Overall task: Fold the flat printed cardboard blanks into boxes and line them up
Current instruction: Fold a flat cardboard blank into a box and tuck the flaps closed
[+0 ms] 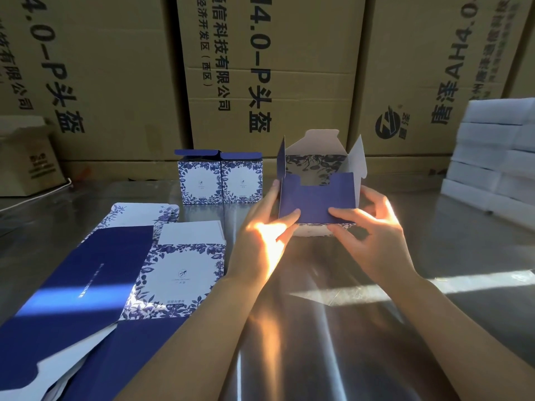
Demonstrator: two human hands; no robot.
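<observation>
Fingers point(289, 217) of the left hand point(263, 235) are pinching the near left corner of the half-formed box point(317, 198), with the thumb lying on its dark blue flap point(315, 204). The right hand point(376, 238) is mirroring that: its thumb is pressing the same flap from the right while its other fingers are curling round the right wall. Both hands are clamped on the cardboard.

The box is sitting in the middle of the steel table point(434, 241), open end up. It is probably resting on the surface, though the glare is hiding the contact. It is right of the two finished boxes point(199, 182), which are standing side by side and touching, and nearer than them. The flat blanks point(179, 273) are lying in a loose pile at the near left.

The step in hand looks to be closing this end. The notched blue flap is going down, the tongued far flap point(321, 140) is standing up, and the side flaps point(359, 157) are splaying outward.

To do it well, the thumbs should be pushing along the crease, not the flap's middle, so the panel is bending cleanly. The outer fingers should be bracing the walls square — a skewed tube will be fighting the lock. Judging by the cut-out, the far tongue is meant to seat in the notch, so the side flaps probably need folding in before the tongue is pressed home.
</observation>
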